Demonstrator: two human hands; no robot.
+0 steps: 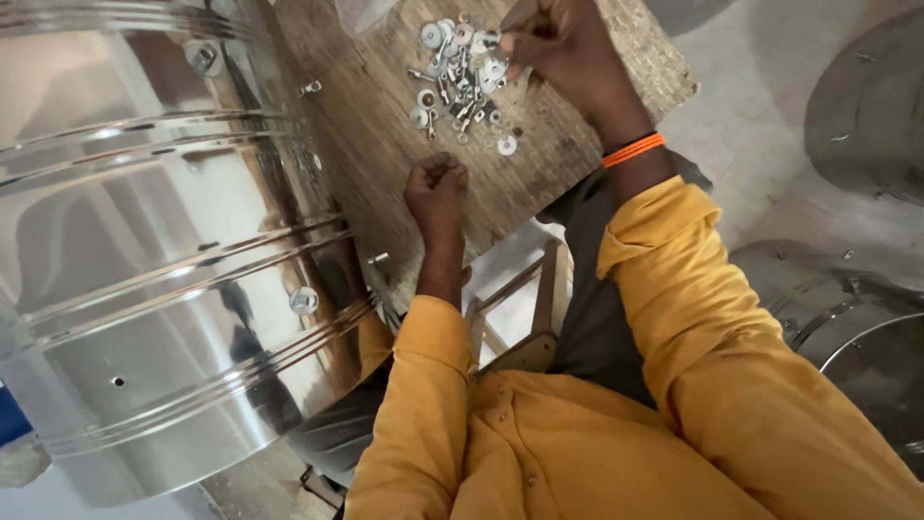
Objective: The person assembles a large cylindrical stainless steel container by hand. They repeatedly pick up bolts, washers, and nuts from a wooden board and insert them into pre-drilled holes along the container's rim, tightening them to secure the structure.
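My right hand (558, 43) is at the pile of washers and bolts (462, 72) on the wooden surface (539, 164), fingers pinched narrow at the pile's right edge; can't tell what's between them. My left hand (436, 188) is closed in a fist on the surface, just below the pile; contents hidden. Shiny steel drum (164, 260) lies left, touching the surface edge.

Left of your wooden board (385, 144) lies a shiny steel drum (164, 270) (bolted) — grey metal lids (847, 308) sit right of it.
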